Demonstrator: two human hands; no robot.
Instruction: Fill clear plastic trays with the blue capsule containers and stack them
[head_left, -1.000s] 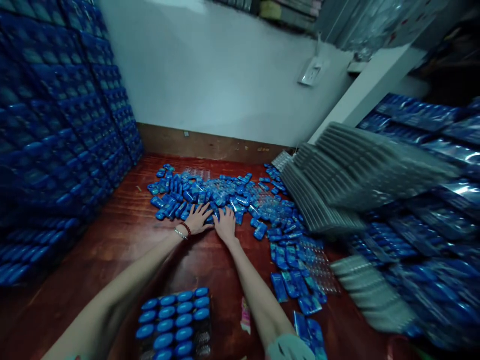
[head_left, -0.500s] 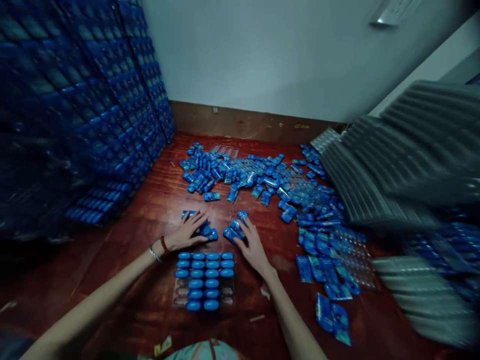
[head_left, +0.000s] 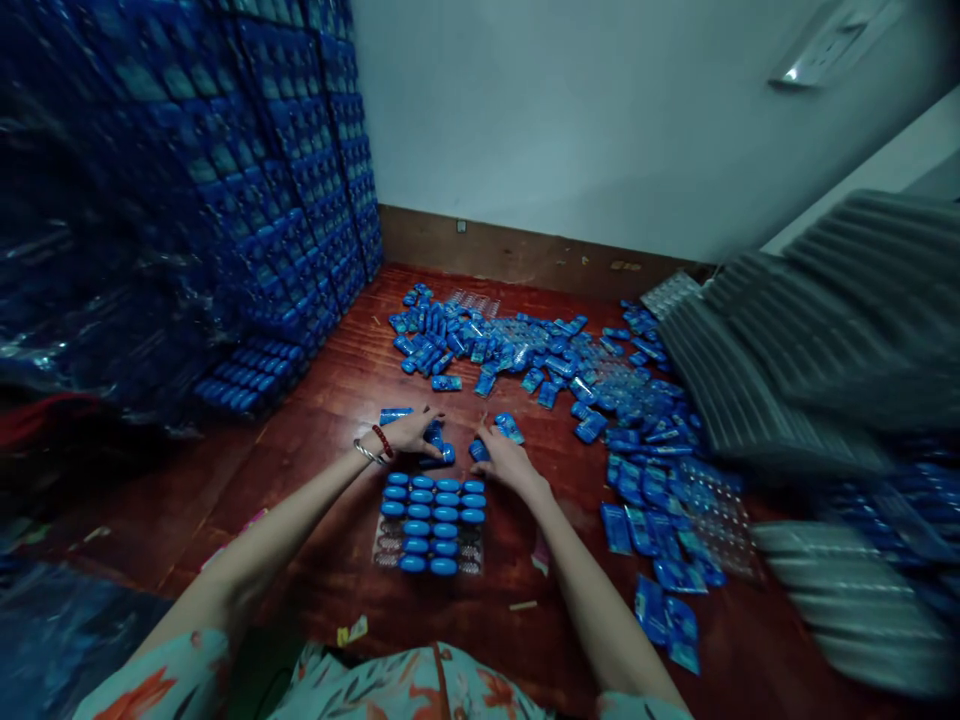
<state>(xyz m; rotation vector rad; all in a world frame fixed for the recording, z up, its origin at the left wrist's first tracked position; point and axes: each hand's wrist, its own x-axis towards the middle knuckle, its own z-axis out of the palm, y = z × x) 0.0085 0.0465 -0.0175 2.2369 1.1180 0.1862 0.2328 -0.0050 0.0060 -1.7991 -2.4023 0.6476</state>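
A clear blister tray [head_left: 386, 550] lies on the floor in front of me, filled with several rows of glossy blue oval packs [head_left: 430, 529]; some pockets at its near left and right corners hold no blue pack. Just beyond its far edge, my left hand [head_left: 409, 434] curls over a few small blue packs [head_left: 435, 436], thumb and fingers around them. Opposite it, my right hand [head_left: 508, 462] has its thumb and fingers about another blue pack [head_left: 478, 450]. One more blue pack [head_left: 509, 428] rests by the right fingertips. My palms partly hide the packs.
A loose heap of blue packs [head_left: 517, 350] spreads over the red-brown floor ahead and right. Clear plastic-wrapped stacks [head_left: 285, 180] of blue goods rise at left. Piled ribbed trays [head_left: 757, 350] lean at right. A pale wall [head_left: 570, 130] stands behind.
My view has tilted and shifted, so the scene sits differently. Both hands have drawn in their fingers around the packs, which lie slightly nearer the tray.
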